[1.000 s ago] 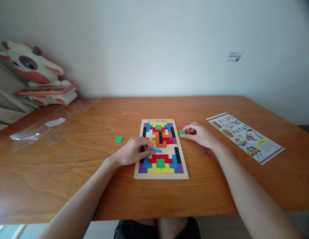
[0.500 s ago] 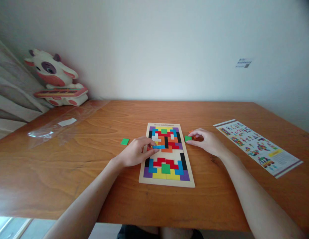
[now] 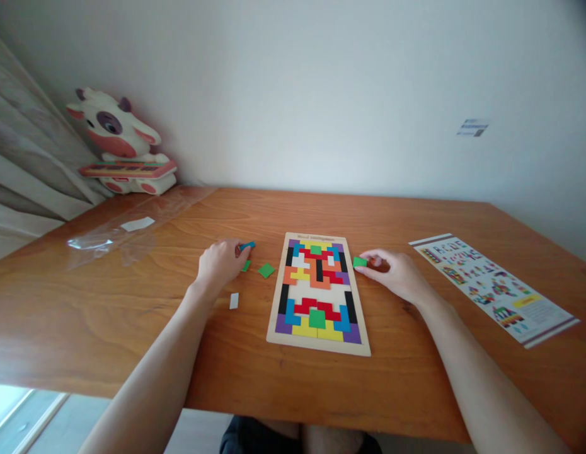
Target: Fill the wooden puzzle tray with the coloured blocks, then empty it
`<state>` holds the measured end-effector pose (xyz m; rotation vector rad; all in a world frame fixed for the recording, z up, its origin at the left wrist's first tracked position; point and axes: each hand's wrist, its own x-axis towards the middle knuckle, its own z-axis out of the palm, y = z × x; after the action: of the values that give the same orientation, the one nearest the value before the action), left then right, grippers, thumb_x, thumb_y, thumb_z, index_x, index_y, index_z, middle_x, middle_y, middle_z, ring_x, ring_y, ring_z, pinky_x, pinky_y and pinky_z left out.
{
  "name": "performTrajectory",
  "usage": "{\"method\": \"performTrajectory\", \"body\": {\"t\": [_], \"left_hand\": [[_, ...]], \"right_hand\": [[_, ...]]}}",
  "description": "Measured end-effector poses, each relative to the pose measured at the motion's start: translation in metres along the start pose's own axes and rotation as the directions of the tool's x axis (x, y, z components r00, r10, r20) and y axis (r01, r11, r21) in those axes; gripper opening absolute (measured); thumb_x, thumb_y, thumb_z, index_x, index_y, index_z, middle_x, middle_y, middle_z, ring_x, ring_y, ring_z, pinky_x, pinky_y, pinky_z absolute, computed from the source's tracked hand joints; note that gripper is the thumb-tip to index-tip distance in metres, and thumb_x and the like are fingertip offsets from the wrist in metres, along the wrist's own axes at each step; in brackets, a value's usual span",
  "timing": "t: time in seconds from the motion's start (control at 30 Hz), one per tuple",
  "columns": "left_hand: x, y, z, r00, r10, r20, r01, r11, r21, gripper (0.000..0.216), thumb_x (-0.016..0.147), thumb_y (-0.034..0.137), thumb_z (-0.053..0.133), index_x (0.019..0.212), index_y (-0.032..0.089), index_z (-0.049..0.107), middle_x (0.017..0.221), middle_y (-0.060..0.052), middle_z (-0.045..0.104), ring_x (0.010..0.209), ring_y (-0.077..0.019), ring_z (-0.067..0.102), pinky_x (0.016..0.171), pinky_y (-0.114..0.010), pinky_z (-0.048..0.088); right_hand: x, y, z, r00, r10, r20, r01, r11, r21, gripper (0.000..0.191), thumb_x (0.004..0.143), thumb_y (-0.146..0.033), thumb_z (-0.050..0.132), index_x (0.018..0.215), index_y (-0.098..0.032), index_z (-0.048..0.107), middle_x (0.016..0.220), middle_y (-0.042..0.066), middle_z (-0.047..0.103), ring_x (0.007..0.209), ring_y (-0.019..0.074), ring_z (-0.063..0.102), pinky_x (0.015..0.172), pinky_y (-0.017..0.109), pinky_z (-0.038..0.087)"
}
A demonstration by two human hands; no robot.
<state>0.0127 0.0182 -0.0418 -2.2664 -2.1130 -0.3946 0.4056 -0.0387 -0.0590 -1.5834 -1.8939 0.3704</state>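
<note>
A wooden puzzle board point(image 3: 280, 330) lies flat in the middle of the table, mostly filled with coloured block pieces and with a bare gap across its middle. My left hand point(image 3: 220, 261) rests on the table left of the board, fingers closed on a thin blue piece point(image 3: 248, 245). A green square piece point(image 3: 266, 270) and a small white piece point(image 3: 234, 301) lie loose near that hand. My right hand point(image 3: 392, 271) sits right of the board, fingers curled over an orange piece that is mostly hidden, with a green piece point(image 3: 360, 261) at its fingertips.
A printed instruction sheet point(image 3: 491, 287) lies at the right of the wooden table point(image 3: 132, 315). A clear plastic bag point(image 3: 127, 230) is spread at the back left, with a cow-shaped toy point(image 3: 120, 142) behind it against the wall. A curtain hangs at far left.
My left hand has lifted the blue piece off the board and carried it left onto the table. A white piece now lies by that hand. My right hand has stayed put.
</note>
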Motion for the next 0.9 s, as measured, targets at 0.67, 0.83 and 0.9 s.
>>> {"method": "performTrajectory", "body": {"t": [0.67,0.83,0.9], "left_hand": [[0.002,-0.021,-0.015,0.813,0.566,0.136,-0.549,0.823,-0.145,0.020,0.084,0.024,0.052,0.090,0.022,0.071,0.083,-0.003,0.064,0.073,-0.0164,0.062,0.070,-0.026,0.049],[0.006,-0.018,-0.006,0.806,0.587,0.069,-0.572,0.805,-0.158,0.026,0.093,0.033,0.051,0.094,0.024,0.075,0.093,-0.006,0.068,0.085,-0.0190,0.065,0.079,-0.029,0.051],[0.006,-0.016,-0.004,0.800,0.599,0.044,-0.586,0.794,-0.160,0.027,0.095,0.032,0.050,0.096,0.024,0.076,0.098,-0.006,0.069,0.092,-0.0203,0.066,0.087,-0.032,0.051]], "right_hand": [[0.000,-0.010,0.012,0.974,-0.169,-0.149,0.165,0.985,-0.041,0.029,0.088,-0.045,0.064,0.106,-0.022,0.069,0.097,0.009,0.074,0.076,0.0227,0.067,0.074,0.040,0.055],[-0.002,-0.030,0.020,0.972,-0.216,-0.089,0.218,0.976,0.022,0.021,0.088,-0.038,0.066,0.104,-0.024,0.070,0.094,0.007,0.074,0.074,0.0209,0.067,0.074,0.040,0.056],[-0.004,-0.039,0.023,0.974,-0.220,-0.055,0.224,0.970,0.095,0.016,0.090,-0.034,0.063,0.100,-0.024,0.071,0.093,0.006,0.074,0.076,0.0201,0.068,0.074,0.037,0.056]]}}
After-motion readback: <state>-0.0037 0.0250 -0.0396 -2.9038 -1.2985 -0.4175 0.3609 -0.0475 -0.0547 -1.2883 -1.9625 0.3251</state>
